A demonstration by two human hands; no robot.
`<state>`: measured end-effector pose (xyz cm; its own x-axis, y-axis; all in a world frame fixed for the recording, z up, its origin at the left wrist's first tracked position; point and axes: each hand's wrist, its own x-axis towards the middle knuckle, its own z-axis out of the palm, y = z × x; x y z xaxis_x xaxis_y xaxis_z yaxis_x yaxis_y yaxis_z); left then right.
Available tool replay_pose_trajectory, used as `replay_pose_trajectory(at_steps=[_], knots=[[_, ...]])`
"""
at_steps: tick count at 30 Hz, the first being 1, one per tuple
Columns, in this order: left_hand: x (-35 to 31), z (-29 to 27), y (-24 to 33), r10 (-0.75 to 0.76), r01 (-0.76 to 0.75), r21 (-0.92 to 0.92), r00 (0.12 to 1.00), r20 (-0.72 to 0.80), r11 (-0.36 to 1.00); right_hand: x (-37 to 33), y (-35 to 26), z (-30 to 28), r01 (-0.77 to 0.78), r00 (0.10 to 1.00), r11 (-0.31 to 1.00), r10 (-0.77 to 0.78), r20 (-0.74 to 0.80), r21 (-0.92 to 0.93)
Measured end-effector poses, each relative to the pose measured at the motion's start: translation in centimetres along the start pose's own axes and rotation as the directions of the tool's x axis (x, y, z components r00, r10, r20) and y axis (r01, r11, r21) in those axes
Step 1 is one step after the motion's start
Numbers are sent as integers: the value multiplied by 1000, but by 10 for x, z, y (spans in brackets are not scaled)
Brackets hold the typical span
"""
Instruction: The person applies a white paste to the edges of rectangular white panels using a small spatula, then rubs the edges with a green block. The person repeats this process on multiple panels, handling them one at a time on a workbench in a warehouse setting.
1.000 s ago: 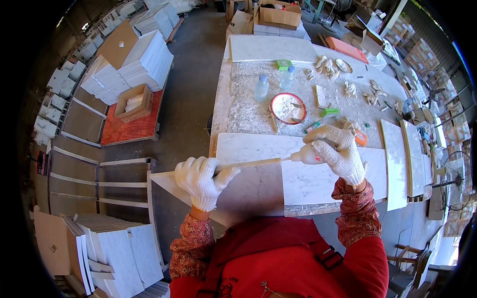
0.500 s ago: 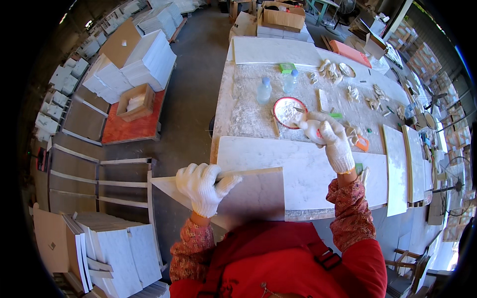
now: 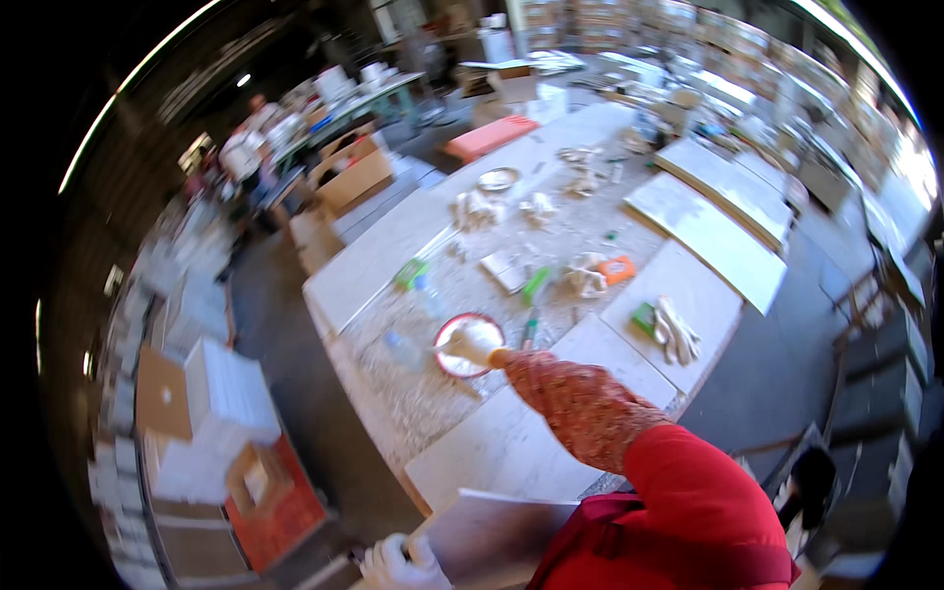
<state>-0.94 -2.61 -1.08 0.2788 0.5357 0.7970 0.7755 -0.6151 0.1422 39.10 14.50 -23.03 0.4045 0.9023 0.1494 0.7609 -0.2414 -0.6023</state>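
My left hand, in a white glove, grips the left edge of a pale marble tile tilted up against my front at the near edge of the table. My right arm stretches forward. My right hand, gloved too, is over a red-rimmed bowl of white paste or powder; motion blur hides its fingers and anything in them. Beside the bowl lie a green-handled tool and a clear bottle. More pale slabs cover the near side of the table.
Gloves, an orange box and a small metal dish lie on the dusty table. Slabs overhang its right side. Stacked white tiles and a carton stand left. People are far back.
My view has swung to the right. My right hand has moved from beside the bowl to over it; the whitish thing it held no longer shows. My left hand stays on the tile.
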Motion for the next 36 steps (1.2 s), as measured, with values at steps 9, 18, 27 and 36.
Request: replay_pose_trajectory(at_steps=[9, 18, 27, 36], knots=[[20, -2, 27, 49, -48, -18, 996, 72, 999, -11, -4, -12, -108, 986, 931, 56, -156, -350], [-8, 15, -23, -32, 29, 22, 986, 165, 999, -266, -101, -91, -216, 702, 323, -605, 376, 921], [16, 5, 17, -66, 66, 36, 998, 1, 997, -338, -170, -132, -365, 925, 733, 218, 311, 574], [-209, 11, -31, -868, 795, -452, 489, 86, 404, -352, -156, -92, -281, 956, 541, 229, 183, 793]])
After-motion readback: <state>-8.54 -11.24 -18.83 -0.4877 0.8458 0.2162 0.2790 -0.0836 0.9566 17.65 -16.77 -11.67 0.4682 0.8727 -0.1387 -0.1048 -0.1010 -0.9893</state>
